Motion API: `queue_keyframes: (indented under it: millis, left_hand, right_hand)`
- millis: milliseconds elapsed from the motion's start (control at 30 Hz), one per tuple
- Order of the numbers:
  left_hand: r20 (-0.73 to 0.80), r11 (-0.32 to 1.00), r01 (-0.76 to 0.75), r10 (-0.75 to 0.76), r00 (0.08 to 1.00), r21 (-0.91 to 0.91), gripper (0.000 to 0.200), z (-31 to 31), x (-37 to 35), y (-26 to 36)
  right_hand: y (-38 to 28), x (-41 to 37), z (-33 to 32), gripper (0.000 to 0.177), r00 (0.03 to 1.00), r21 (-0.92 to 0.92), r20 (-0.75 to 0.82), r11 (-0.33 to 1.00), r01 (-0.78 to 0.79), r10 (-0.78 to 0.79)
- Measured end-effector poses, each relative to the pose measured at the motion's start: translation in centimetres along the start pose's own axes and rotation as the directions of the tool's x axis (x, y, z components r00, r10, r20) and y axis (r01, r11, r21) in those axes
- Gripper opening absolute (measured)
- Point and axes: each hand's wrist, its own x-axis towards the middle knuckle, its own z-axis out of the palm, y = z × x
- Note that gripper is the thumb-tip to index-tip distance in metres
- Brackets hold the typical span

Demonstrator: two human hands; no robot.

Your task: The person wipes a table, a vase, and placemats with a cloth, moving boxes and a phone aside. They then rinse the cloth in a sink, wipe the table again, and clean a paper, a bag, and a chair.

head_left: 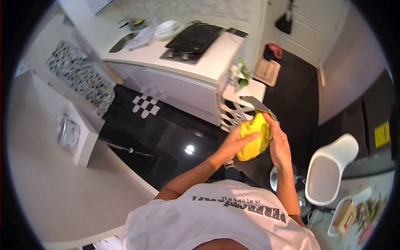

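Observation:
My left hand (pixel 237 143) grips a bunched yellow cloth (pixel 255 143) in front of my body, its thumb pressed across the front. From the other side my right hand (pixel 280 143) closes on the same cloth, thumb up along its edge. A flat grey piece like a knife blade (pixel 253 102) sticks out of the cloth's top, pointing up and left. Its lower end is hidden by the cloth and my fingers. A dark edge also shows under the cloth.
A white folding stool (pixel 257 89) with a flower stands beyond my hands. Past it, a counter (pixel 137 56) carries a black cooktop (pixel 193 36) and stacked plates (pixel 168 29). A white chair (pixel 325 179) is at right, a metal pot (pixel 68 132) at left.

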Motion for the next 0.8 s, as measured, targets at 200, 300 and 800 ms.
queue_keyframes:
  millis: [200,300,800]
  left_hand:
    - [-0.335,0.976,-0.161,0.104,0.937,-0.146,0.031,-11.1,1.5,9.4]
    - [-0.438,0.943,-0.312,0.235,0.868,-0.113,0.033,-14.7,1.1,13.1]
    - [-0.771,0.913,-0.407,0.256,0.584,-0.006,0.044,-45.6,-5.0,24.6]
  right_hand:
    - [0.6,12.8,7.2,0.03,0.964,-0.054,0.258,0.997,-0.055,0.067]
    - [0.8,18.7,11.8,0.026,0.929,-0.027,0.371,1.0,0.01,0.0]
    - [10.9,36.0,45.8,0.015,0.878,0.143,0.478,0.987,-0.068,-0.008]
